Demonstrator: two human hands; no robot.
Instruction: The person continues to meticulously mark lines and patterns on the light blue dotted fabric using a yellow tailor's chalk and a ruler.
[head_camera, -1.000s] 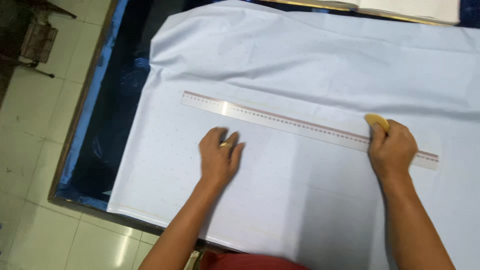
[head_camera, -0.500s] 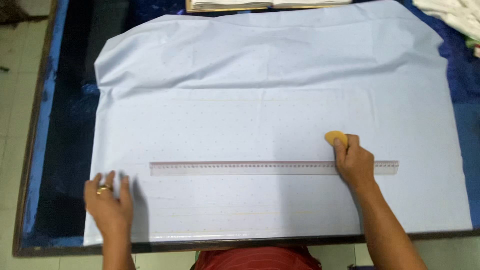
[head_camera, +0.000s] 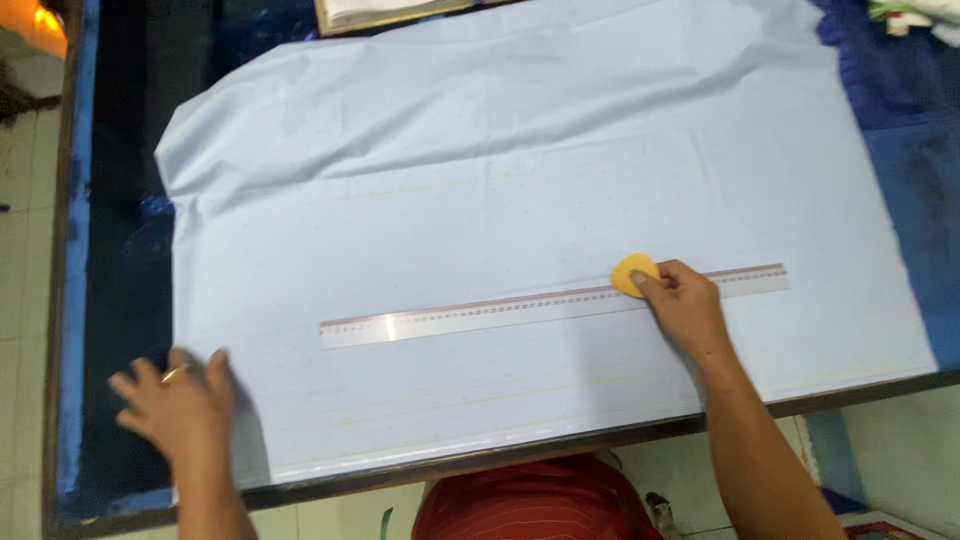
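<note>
A pale blue cloth (head_camera: 500, 200) lies spread flat over a dark blue table. Across its near half lies a long clear ruler (head_camera: 480, 312). My right hand (head_camera: 680, 305) rests on the ruler's right part and pinches a yellow piece of tailor's chalk (head_camera: 633, 272) against the ruler's far edge. My left hand (head_camera: 180, 405), with a ring on one finger, lies with fingers spread on the cloth's near left corner, blurred by motion.
The table's wooden edge (head_camera: 560, 445) runs along the near side, with tiled floor beyond on the left. An open book (head_camera: 390, 12) lies at the far edge. Some folded cloth (head_camera: 915, 18) sits at the far right corner.
My left hand has slid from the middle of the cloth to its near left corner. My right hand has stayed on the ruler with the chalk. The camera view has shifted.
</note>
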